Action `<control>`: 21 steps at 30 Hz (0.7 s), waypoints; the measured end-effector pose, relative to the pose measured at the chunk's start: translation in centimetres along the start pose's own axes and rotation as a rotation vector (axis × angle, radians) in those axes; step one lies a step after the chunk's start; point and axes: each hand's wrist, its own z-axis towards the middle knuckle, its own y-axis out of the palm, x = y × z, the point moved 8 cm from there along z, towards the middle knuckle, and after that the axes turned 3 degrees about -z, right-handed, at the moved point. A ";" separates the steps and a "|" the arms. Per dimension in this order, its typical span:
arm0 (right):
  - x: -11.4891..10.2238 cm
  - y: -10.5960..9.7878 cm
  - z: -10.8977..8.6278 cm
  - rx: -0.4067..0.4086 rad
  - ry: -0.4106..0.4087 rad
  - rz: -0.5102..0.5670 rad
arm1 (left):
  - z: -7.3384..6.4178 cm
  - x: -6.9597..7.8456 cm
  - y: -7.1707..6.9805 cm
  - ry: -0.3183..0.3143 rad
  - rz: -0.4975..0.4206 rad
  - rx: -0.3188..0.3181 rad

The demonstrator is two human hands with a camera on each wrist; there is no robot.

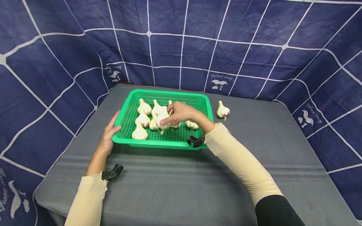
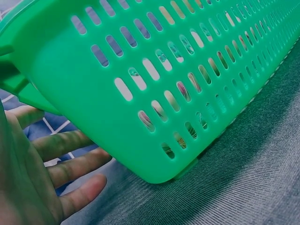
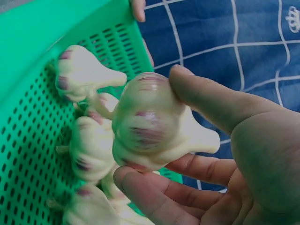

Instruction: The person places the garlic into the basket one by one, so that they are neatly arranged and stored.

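My right hand [image 1: 181, 113] pinches a garlic bulb [image 3: 150, 124] between thumb and fingertips, above other bulbs in the green basket [image 1: 158, 143]. Purple streaks mark the held bulb, and its pale stem points toward my palm in the right wrist view. Several white garlic bulbs [image 1: 139, 131] lie around it in the left and middle of the basket. At the basket's left end is my left hand [image 1: 108, 136], its thumb by the rim. The left wrist view shows its fingers [image 2: 70, 168] fairly straight and spread beside the perforated wall.
One garlic bulb [image 1: 222, 110] lies outside the basket, to its right on the grey tablecloth [image 1: 158, 188]. A blue cloth with white grid lines [image 1: 203, 34] hangs behind and at the sides. Black wrist bands [image 1: 112, 172] sit at both wrists.
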 end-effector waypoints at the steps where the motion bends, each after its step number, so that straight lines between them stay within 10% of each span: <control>1: -0.2 0.3 0.3 -0.010 0.000 -0.026 | 0.0 0.0 0.0 0.002 0.004 0.001; 21: -1.6 5.5 3.5 -0.116 -0.071 -0.278 | 0.2 -0.1 -0.1 0.009 0.046 -0.005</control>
